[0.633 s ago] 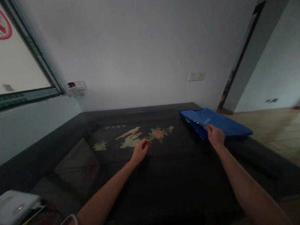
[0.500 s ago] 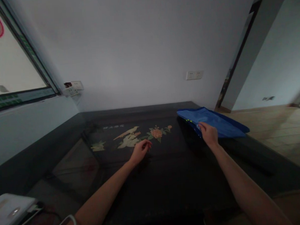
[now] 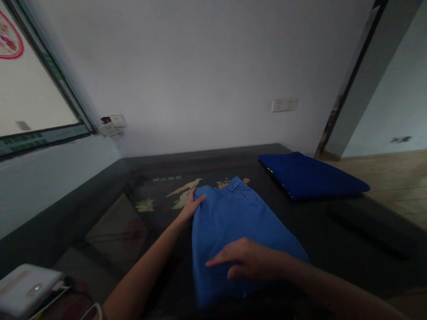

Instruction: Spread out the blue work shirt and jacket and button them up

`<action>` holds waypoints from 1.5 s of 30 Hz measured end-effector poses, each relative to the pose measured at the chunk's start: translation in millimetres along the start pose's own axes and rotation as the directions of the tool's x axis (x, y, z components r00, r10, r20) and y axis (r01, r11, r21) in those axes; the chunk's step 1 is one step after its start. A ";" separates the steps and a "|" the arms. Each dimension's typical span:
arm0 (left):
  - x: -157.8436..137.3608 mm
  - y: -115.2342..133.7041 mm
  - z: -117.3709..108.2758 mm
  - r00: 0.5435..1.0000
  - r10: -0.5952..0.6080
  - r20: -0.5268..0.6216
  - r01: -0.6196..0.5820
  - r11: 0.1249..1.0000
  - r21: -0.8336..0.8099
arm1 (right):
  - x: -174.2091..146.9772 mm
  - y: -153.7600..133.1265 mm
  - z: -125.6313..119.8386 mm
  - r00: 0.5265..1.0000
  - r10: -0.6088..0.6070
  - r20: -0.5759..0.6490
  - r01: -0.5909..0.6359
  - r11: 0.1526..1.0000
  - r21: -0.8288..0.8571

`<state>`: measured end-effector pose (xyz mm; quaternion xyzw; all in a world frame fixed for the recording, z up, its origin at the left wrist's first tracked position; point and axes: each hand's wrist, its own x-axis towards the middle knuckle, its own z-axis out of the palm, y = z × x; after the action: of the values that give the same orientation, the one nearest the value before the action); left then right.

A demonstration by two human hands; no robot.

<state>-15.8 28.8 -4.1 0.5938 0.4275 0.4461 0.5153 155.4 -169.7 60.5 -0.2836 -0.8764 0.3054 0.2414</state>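
Note:
A light blue skirt-like garment [image 3: 233, 215] with a buttoned waistband lies spread on the dark table, waistband toward the wall and hem toward me. My left hand [image 3: 190, 206] rests at the waistband's left corner, its thumb lying over the cloth and its fingers stretched along the edge. Over the lower half of the garment is my right hand [image 3: 246, 260], index finger stretched to the left and the other fingers loosely bent. Whether it presses the cloth or hovers just above is hard to tell. Dark blue folded cloth [image 3: 309, 174] lies farther right.
The glossy dark table [image 3: 161, 261] carries a bird and flower picture [image 3: 186, 187]. A white box-shaped device [image 3: 26, 288] with a cable [image 3: 91, 311] sits at the near left. Behind the table is a wall with sockets [image 3: 284, 105]; a window frame [image 3: 53, 143] is at left.
The light blue garment has come off the cloth at right and now lies before me. My right hand moved left and nearer, its pinch released; my left hand now touches the waistband.

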 end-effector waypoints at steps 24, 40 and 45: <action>120.2 99.9 29.8 0.929 0.367 0.056 -0.296 0.641 0.709 | 66.9 87.3 -23.3 0.750 0.566 -0.344 -0.654 0.552 -0.517; -33.9 150.5 9.5 0.561 0.327 0.761 -0.647 0.746 0.156 | -44.2 137.2 -83.2 0.491 0.795 -0.357 -0.245 0.519 0.819; -91.9 130.7 7.3 -0.020 -0.217 0.976 -0.345 0.917 0.197 | -75.2 129.2 -82.7 0.431 0.849 -0.304 -0.264 0.441 0.858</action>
<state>-24.2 -75.3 117.0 0.8388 -0.0202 -0.1833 0.5122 304.2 -100.9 12.5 -0.5632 -0.3494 0.5428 0.5159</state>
